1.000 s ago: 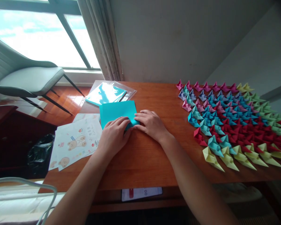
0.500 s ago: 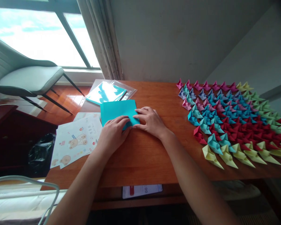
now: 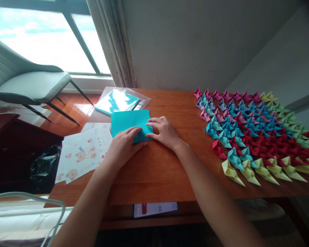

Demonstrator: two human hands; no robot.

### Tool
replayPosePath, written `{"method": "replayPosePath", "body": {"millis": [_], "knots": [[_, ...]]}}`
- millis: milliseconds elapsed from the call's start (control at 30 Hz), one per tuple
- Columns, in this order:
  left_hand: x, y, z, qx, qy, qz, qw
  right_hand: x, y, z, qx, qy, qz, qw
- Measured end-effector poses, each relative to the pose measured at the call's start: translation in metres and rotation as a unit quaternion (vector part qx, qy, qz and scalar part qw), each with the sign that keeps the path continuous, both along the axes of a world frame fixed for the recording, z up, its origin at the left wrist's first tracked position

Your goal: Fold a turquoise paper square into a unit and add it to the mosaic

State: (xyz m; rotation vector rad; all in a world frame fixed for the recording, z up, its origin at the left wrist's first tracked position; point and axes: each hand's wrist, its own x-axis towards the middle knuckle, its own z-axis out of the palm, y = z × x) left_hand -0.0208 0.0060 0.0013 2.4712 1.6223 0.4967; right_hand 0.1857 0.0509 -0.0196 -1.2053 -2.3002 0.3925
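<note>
A phone-like device (image 3: 161,209) with a lit screen lies in the recess under the near edge of the wooden table (image 3: 149,181). Above it, the left hand (image 3: 125,142) rests on the near left part of a piece of turquoise paper (image 3: 130,119), its fingers bent and close together, the thumb spread away past the paper's near edge. The right hand (image 3: 163,132) is half open at the paper's right end, fingertips touching it, thumb by the near right corner; neither hand is closed in a grip.

The paper lies flat on the left half of the tabletop. It looks longer from side to side, so its long axis runs left to right, roughly parallel to the table's near edge; the left hand hides its near left corner.

To the left lie printed sheets (image 3: 84,154) with bear drawings. On the right, folded paper figures (image 3: 260,142) stand in rows, yellow ones nearest. Just beyond the paper is a shiny packet (image 3: 115,102). Farther off are a chair (image 3: 38,84), a curtain (image 3: 118,44) and a window (image 3: 36,37).
</note>
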Motion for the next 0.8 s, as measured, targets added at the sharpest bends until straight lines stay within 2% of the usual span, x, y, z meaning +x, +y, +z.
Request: {"method": "replayPosePath", "body": {"millis": [133, 533, 800], "knots": [[-0.0001, 0.0001, 0.0007, -0.01, -0.007, 0.003, 1.0, 0.0023, 0.0033, 0.0025, 0.006, -0.028, 0.023, 0.999], [0.0007, 0.0005, 0.0003, -0.01, -0.005, 0.009, 1.0, -0.0068, 0.0102, -0.0001, -0.004, 0.003, -0.022, 1.0], [-0.0008, 0.002, -0.0043, 0.007, -0.027, 0.0, 1.0, 0.0012, 0.0095, 0.0028, 0.008, 0.026, -0.024, 0.999]]}}
